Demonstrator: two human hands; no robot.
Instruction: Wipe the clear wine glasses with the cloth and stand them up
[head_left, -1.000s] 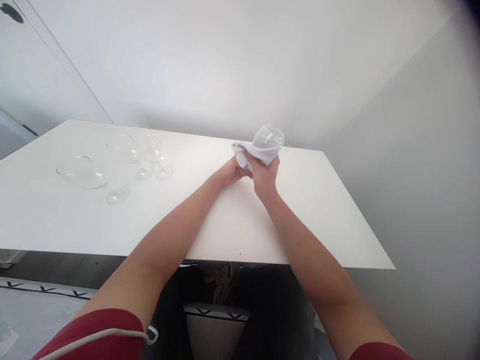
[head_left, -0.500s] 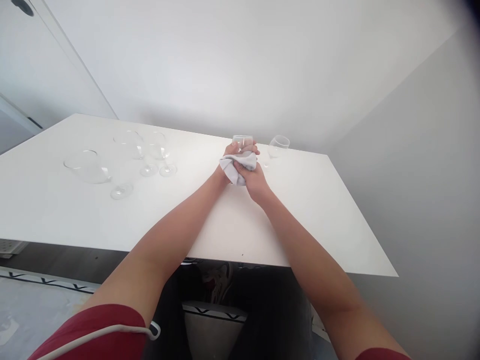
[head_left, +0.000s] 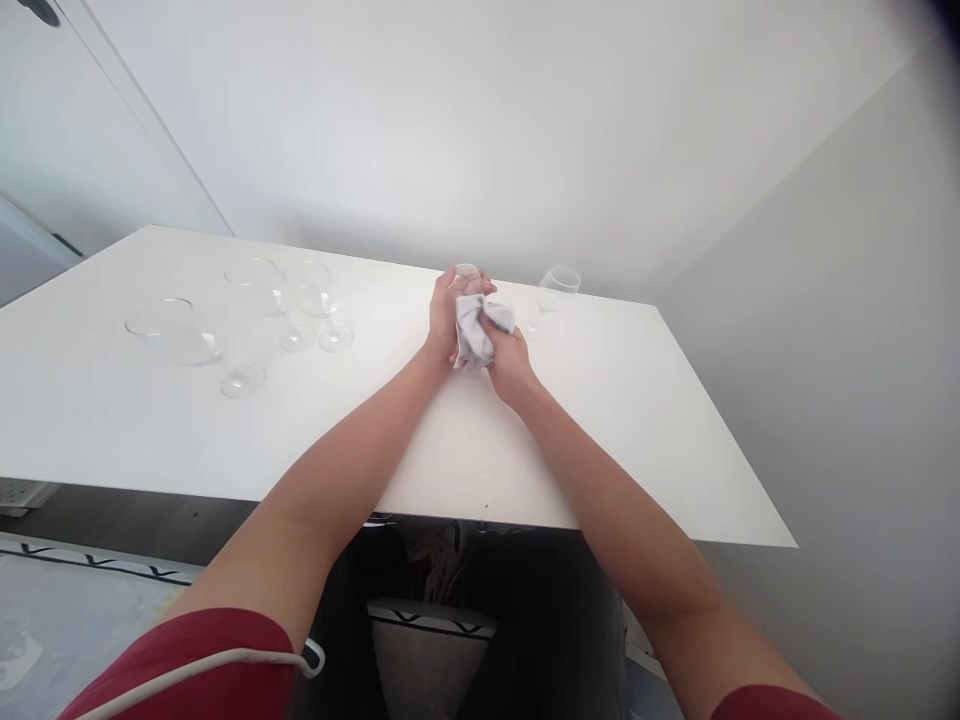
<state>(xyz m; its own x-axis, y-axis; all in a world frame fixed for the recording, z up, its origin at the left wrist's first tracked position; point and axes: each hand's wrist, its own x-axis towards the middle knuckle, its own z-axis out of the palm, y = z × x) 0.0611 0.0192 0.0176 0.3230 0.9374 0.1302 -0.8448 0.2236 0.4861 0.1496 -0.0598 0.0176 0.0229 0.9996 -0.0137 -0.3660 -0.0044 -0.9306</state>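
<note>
My left hand (head_left: 444, 312) is wrapped round a clear drinking glass (head_left: 466, 271), of which only the upper rim shows above the fingers. Pressed against the near side of that glass is a crumpled pale grey cloth (head_left: 474, 335), gripped in my right hand (head_left: 511, 362). The cloth and fingers hide the glass's lower part, so I cannot tell whether it has a stem. To the right of my hands stands a wine glass (head_left: 558, 290) with a faint outline.
On the left of the white table (head_left: 637, 430) stand several stemmed glasses, among them a large one (head_left: 174, 335) and two smaller ones (head_left: 255, 288) (head_left: 311, 290) behind it. A wall (head_left: 465, 130) rises behind the table, and another wall (head_left: 847, 330) is at the right.
My left hand and the glass have turned and shifted slightly left, leaving less of the glass showing. The cloth has bunched up into a narrower shape in my right hand.
</note>
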